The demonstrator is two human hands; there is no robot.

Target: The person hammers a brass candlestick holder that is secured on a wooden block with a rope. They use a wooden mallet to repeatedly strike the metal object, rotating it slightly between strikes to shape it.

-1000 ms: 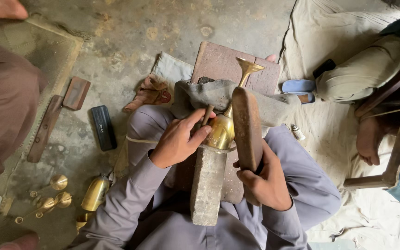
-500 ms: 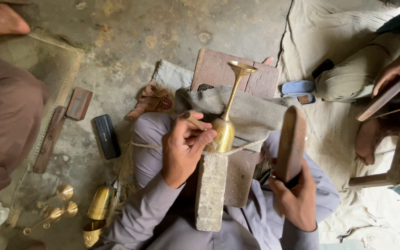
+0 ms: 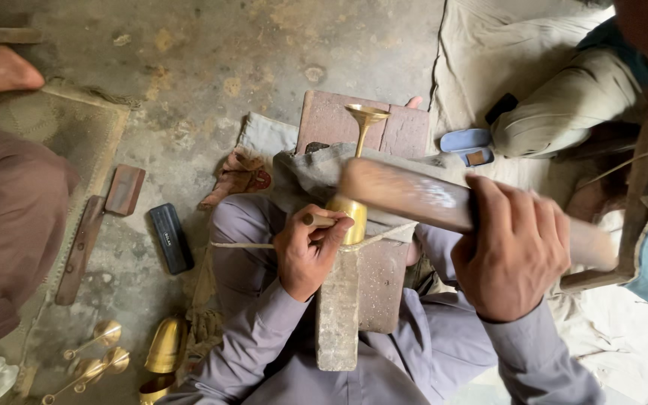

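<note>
A brass goblet (image 3: pixel 360 142) lies on a stone block (image 3: pixel 339 307) set across my lap, its flared foot pointing away from me. My left hand (image 3: pixel 307 251) pinches a small wooden-handled punch (image 3: pixel 318 220) against the goblet's bowl. A thin cord (image 3: pixel 243 245) runs across the block under that hand. My right hand (image 3: pixel 510 251) grips a flat wooden mallet (image 3: pixel 406 196), blurred with motion, its head over the goblet bowl.
On the concrete floor to the left lie a black rectangular case (image 3: pixel 169 238), a wooden mallet (image 3: pixel 91 232) and several brass cups and stems (image 3: pixel 106 356). A brown board (image 3: pixel 333 124) and a grey cloth (image 3: pixel 309 169) sit ahead. People's legs are at left (image 3: pixel 9 225) and right (image 3: pixel 556 120).
The mallet stood upright by the goblet, was drawn out to the right, and now swings across over the goblet bowl. My left hand stays on the punch.
</note>
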